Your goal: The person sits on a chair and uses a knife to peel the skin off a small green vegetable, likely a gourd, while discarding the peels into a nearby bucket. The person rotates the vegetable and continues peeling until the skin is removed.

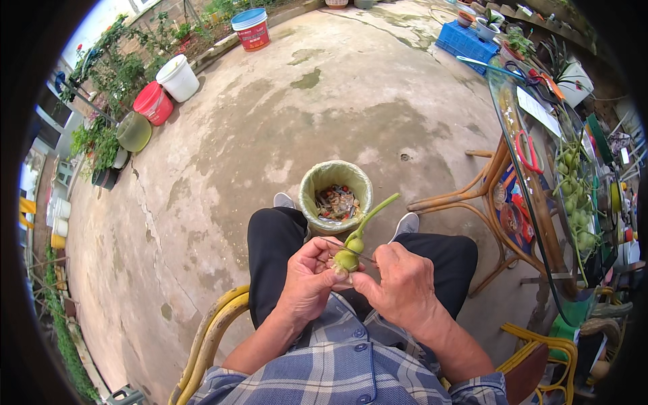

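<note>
A small green bottle gourd [347, 259] with a long curved stem is held in front of my lap. My left hand [313, 276] grips it from the left, thumb near its pale lower end. My right hand [397, 281] holds a thin dark blade [365, 258], which lies across the gourd at its narrow part; the handle is hidden in my fingers. Pale shreds cling to the gourd's lower end. Just beyond the hands, between my feet, stands a lined waste bin [336, 169] with mixed scraps inside.
At the right is a glass-topped rattan table [524, 202] bearing red-handled scissors [529, 152] and more green gourds [572, 197]. Buckets [178, 78] line the plant bed at the upper left. A blue crate [466, 44] stands at the upper right. Yellow chair arms flank me.
</note>
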`<state>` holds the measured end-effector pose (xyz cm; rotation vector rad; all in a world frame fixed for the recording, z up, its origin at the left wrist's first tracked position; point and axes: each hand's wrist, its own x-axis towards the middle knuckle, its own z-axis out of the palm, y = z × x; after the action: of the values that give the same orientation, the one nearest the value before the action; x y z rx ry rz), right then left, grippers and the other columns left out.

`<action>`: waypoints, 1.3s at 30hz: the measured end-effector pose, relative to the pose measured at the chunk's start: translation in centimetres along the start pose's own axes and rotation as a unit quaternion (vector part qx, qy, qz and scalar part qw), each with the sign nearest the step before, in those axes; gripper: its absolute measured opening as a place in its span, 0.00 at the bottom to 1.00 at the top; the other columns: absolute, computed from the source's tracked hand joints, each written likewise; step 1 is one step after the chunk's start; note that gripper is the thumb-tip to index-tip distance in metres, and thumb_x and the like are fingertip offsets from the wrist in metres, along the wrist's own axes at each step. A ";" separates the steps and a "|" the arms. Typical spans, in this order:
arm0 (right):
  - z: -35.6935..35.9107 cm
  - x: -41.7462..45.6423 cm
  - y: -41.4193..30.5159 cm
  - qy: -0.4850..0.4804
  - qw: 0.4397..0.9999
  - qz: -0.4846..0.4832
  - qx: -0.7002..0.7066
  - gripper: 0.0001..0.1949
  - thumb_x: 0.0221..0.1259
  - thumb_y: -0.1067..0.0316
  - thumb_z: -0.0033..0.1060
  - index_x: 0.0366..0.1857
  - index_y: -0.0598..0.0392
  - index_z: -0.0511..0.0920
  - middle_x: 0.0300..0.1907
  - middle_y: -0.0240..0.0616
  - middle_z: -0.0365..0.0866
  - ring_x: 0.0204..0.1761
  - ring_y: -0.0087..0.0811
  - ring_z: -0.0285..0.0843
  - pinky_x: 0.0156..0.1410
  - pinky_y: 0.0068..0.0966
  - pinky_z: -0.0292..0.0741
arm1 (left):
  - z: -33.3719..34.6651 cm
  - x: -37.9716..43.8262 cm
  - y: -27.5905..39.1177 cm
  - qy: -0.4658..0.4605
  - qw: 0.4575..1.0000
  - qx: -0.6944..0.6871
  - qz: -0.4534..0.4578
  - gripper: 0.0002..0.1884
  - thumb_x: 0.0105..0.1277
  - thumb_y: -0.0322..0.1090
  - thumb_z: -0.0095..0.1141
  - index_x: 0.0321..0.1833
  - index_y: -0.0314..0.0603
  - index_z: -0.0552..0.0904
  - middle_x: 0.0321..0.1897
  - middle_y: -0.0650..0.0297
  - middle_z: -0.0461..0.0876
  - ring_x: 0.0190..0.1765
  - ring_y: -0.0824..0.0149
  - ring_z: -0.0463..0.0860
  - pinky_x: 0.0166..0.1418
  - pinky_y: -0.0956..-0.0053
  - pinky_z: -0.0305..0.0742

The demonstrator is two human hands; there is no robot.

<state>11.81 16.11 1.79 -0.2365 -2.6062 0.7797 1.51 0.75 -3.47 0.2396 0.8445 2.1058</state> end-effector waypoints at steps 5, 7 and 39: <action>-0.3 0.1 0.1 -0.034 0.999 0.003 -0.005 0.19 0.54 0.57 0.80 0.28 0.57 0.74 0.26 0.42 0.77 0.24 0.43 0.81 0.26 0.38 0.76 | -0.7 -0.3 -0.4 0.007 0.999 0.042 0.018 0.21 0.63 0.20 0.72 0.56 0.32 0.78 0.48 0.51 0.88 0.51 0.60 0.91 0.54 0.65 0.92; -0.2 0.0 0.1 -0.039 0.999 -0.002 -0.010 0.19 0.54 0.57 0.80 0.27 0.56 0.74 0.25 0.41 0.76 0.24 0.42 0.82 0.26 0.37 0.76 | -0.6 -0.3 -0.4 0.017 0.998 0.049 0.023 0.21 0.62 0.20 0.72 0.56 0.32 0.79 0.47 0.51 0.88 0.50 0.60 0.91 0.53 0.67 0.92; 0.5 0.0 -0.2 0.005 0.999 0.032 0.042 0.22 0.54 0.53 0.82 0.26 0.56 0.73 0.25 0.42 0.76 0.24 0.44 0.81 0.26 0.40 0.75 | -1.2 -0.7 -0.5 0.002 0.995 -0.066 -0.070 0.27 0.64 0.35 0.75 0.63 0.40 0.77 0.56 0.52 0.84 0.57 0.55 0.88 0.61 0.59 0.86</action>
<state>11.63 15.76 1.52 -0.2991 -2.5607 0.9042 1.76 -0.17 -4.57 0.1029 0.6999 2.0212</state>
